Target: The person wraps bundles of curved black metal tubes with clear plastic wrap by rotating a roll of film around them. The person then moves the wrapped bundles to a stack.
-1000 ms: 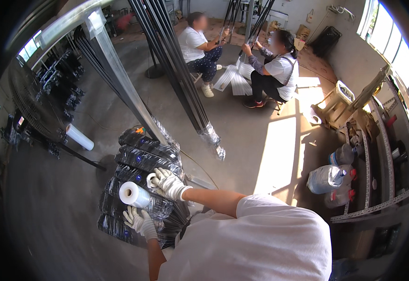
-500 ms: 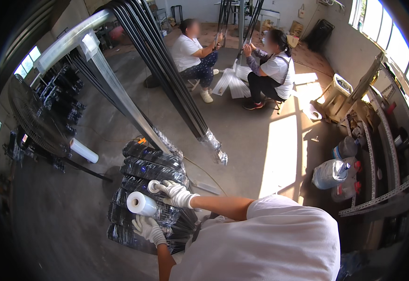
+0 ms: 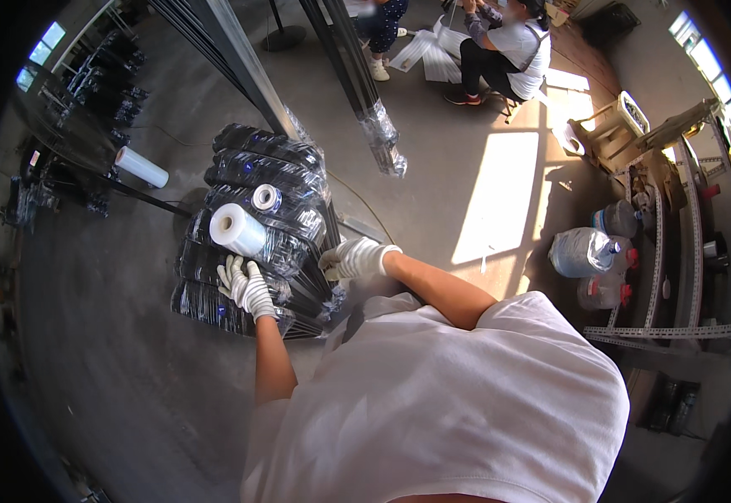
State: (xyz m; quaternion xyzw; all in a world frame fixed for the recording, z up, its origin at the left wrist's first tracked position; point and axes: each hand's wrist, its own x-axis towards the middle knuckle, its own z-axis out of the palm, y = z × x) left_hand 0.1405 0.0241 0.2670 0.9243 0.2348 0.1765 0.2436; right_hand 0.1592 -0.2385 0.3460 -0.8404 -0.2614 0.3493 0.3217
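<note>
In front of you, the black, elongated bundles wrapped in glossy clear plastic film (image 3: 266, 173) lie side by side in a row. On top of them, your thick, translucent white plastic film roll (image 3: 249, 235) rests on its side, hollow core end facing you. Just beyond it sits your small, white-cored ring-shaped roll (image 3: 266, 198), its hole upward.
</note>
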